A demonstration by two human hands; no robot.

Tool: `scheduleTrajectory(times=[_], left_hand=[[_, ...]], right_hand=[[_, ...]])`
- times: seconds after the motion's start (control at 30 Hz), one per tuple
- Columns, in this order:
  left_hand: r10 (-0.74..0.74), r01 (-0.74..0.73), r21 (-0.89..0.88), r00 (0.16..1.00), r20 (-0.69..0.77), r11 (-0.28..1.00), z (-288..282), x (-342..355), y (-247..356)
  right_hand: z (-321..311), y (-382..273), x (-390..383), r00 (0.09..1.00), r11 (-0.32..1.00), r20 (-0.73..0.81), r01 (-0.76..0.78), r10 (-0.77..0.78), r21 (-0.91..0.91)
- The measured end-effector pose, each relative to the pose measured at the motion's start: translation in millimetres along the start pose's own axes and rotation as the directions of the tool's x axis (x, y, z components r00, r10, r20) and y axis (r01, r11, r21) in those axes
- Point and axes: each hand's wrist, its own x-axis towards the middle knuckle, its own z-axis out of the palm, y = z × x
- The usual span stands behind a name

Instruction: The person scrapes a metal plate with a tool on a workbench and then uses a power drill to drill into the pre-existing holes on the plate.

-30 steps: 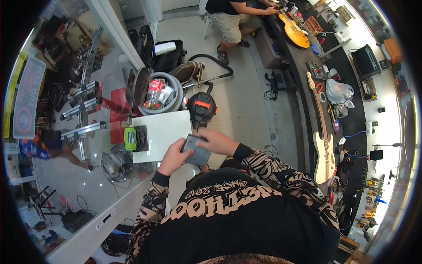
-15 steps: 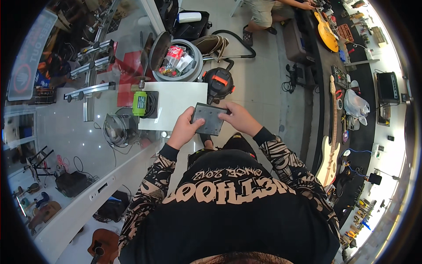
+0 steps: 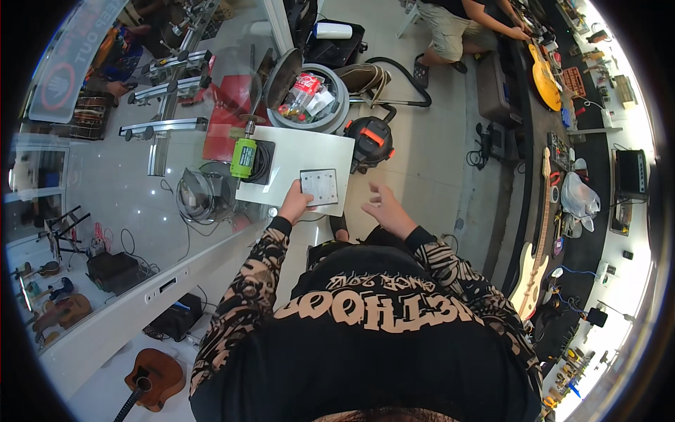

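Note:
My left hand point(image 3: 296, 202) is closed on the lower left edge of a flat, square pad with small holes point(image 3: 320, 186). The pad's pale grey face is up, over the near right corner of a white tabletop point(image 3: 288, 144); whether it touches the top I cannot tell. To the right of the pad, my right hand point(image 3: 388, 209) is in the air, fingers apart and holding nothing. A green electric motor tool with a spindle point(image 3: 244, 158) lies on the tabletop, beside a coiled dark cable point(image 3: 263, 163).
Beyond the tabletop are an open round bin of litter point(image 3: 337, 116) and a black and orange vacuum cleaner point(image 3: 370, 142). A workbench on the right bears a cream guitar point(image 3: 529, 274) and a yellow guitar point(image 3: 545, 77), near another person point(image 3: 450, 32). Left is a glass partition.
My right hand has let go of the pad and moved off to the right. The pad now shows a lighter face and is held by my left hand alone. The whole view has shifted.

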Motion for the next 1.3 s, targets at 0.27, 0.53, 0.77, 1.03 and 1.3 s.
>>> scheduleTrajectory(times=[0.27,0.53,0.77,1.03,1.3], left_hand=[[0.330,0.011,0.838,0.916,-0.226,0.545,-27.5,22.6,-19.4],[0.472,0.159,0.651,0.566,-0.676,0.743,-78.7,21.4,-49.1],[0.328,0.280,0.552,0.568,-0.755,0.786,-57.0,33.5,-58.1],[0.324,0.274,0.562,0.591,-0.739,0.781,-42.6,8.8,-56.6],[0.328,-0.064,0.356,0.565,-0.757,0.932,-59.6,11.0,-89.7]], right_hand=[[-47.3,111.9,-95.4,0.902,0.778,0.224,-0.169,0.369,-0.605],[-56.8,146.4,-138.9,0.833,0.741,0.138,-0.384,0.535,-0.551],[-55.1,140.9,-104.1,0.869,0.755,0.197,-0.257,0.453,-0.603],[-14.4,71.8,-19.9,0.923,0.765,0.348,0.102,0.166,-0.635],[3.1,23.3,21.2,0.899,0.720,0.437,0.284,0.030,-0.633]])
